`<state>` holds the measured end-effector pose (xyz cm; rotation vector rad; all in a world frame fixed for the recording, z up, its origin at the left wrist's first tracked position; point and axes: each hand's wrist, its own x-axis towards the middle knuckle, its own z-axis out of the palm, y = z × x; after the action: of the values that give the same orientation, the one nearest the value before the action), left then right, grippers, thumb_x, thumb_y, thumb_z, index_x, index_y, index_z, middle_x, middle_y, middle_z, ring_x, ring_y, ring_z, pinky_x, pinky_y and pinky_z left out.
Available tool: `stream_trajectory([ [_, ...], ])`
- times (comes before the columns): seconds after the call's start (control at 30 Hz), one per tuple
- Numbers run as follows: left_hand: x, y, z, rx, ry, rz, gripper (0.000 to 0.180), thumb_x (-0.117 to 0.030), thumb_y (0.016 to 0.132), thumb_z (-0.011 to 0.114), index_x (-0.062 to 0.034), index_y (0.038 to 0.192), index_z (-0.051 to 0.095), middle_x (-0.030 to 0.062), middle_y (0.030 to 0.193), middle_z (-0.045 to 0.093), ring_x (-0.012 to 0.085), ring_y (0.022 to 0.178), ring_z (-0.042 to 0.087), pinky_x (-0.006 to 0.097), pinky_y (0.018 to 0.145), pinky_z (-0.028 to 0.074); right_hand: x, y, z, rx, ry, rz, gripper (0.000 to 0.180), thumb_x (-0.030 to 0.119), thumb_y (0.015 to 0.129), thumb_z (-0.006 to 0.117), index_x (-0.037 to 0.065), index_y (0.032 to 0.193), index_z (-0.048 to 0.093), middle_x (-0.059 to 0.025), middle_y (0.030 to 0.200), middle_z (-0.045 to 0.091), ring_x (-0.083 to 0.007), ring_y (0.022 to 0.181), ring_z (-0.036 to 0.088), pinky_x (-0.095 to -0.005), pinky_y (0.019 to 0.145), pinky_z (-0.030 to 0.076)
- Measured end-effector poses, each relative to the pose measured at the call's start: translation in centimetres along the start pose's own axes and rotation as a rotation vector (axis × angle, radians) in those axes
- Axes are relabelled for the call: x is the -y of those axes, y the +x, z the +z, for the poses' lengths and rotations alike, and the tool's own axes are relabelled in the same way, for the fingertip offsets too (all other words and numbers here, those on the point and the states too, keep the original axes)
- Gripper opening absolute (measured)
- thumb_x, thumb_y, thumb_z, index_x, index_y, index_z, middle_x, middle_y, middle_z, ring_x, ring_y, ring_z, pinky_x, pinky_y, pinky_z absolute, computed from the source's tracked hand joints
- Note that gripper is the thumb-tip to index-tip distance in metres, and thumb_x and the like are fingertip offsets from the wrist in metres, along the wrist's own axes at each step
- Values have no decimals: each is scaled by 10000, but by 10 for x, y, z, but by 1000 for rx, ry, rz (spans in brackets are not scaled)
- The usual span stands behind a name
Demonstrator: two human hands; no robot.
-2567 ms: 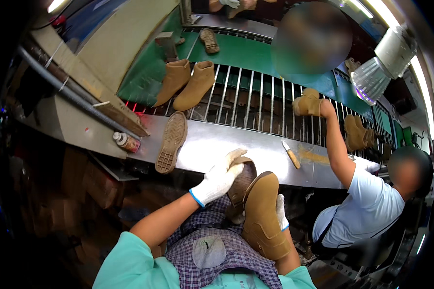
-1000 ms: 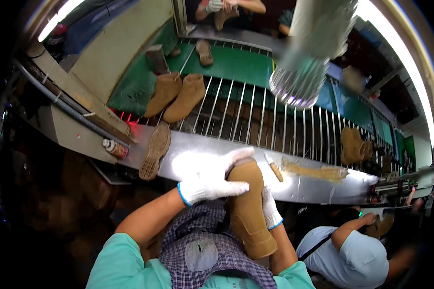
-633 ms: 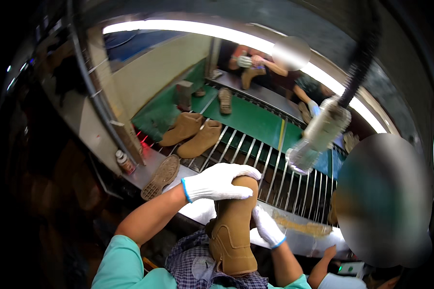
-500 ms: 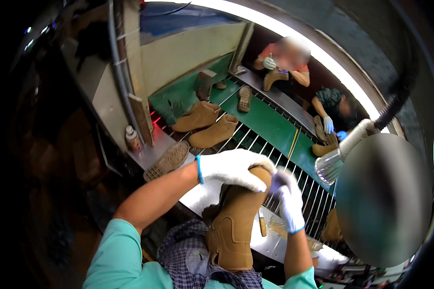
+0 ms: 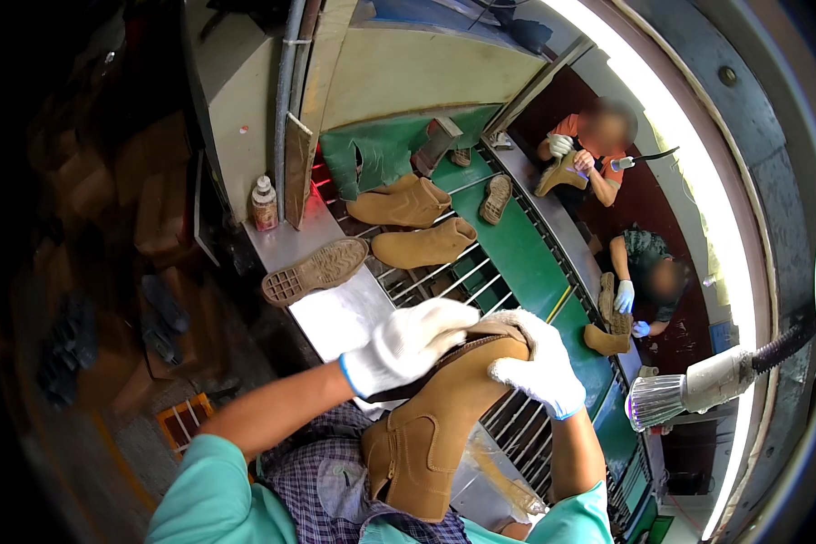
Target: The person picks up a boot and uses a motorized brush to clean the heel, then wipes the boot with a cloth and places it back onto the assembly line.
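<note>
A tan suede ankle boot (image 5: 431, 417) is held up in front of my chest, sole edge up and shaft hanging down. My left hand (image 5: 408, 343), in a white glove with a blue cuff, grips the boot's upper edge from the left. My right hand (image 5: 537, 363), gloved the same way, closes over the toe end from the right. Below the boot lies the metal bench top (image 5: 335, 313) and the roller conveyor (image 5: 444, 276).
A loose boot sole (image 5: 315, 270) lies tread-up on the bench. Two tan boots (image 5: 399, 201) (image 5: 423, 243) rest on the rollers beside the green belt (image 5: 517, 263). A small bottle (image 5: 264, 203) stands at the bench corner. Two other people (image 5: 589, 150) (image 5: 648, 276) handle boots across the belt. A lamp head (image 5: 666, 399) hangs at right.
My view has swung left and up along the line. Both hands have kept hold of the tan boot, raising it from my lap and turning it; my right hand moved onto the toe.
</note>
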<state>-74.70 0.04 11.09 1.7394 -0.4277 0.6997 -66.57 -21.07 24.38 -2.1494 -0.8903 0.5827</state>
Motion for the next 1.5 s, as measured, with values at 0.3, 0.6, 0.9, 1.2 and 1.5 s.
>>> stream_trajectory([
  [0.3,1,72,-1,604,-610,-546,359,-155,1028,703,-8,1346,625,94,1253,702,185,1192,652,362,1060,522,45,-23,-16,-33,-424,110,697,539,894,770,16,1344,670,-204,1226,717,-394,1138,699,-447,1007,546],
  [0.6,8,92,-24,1088,-397,-218,759,-129,922,615,-74,1639,370,180,1600,492,337,1435,549,423,1207,428,34,-54,9,-312,-365,203,707,495,831,819,0,1317,686,-218,1257,726,-373,1159,718,-440,1040,546],
  [0.9,-6,69,-38,1044,-325,-280,789,-168,931,579,-100,1670,309,304,1489,580,412,1197,705,435,1050,569,36,-62,38,-417,-122,365,685,425,796,851,-5,1303,687,-182,1251,723,-303,1161,701,-412,1054,531],
  [1.2,-50,64,-73,858,-214,-211,1097,-447,831,865,108,1600,313,341,1540,509,431,1382,590,452,1150,493,-7,-59,102,-820,996,114,1344,972,696,665,11,1597,400,-170,1366,623,-301,1270,609,-437,1123,494],
  [1.5,50,120,-2,655,-409,-428,286,-149,1035,518,-31,1153,751,80,1107,755,186,1069,675,324,1025,506,-17,-51,130,-663,336,182,818,311,940,731,-22,1611,401,-214,1591,504,-317,1483,487,-409,1233,380],
])
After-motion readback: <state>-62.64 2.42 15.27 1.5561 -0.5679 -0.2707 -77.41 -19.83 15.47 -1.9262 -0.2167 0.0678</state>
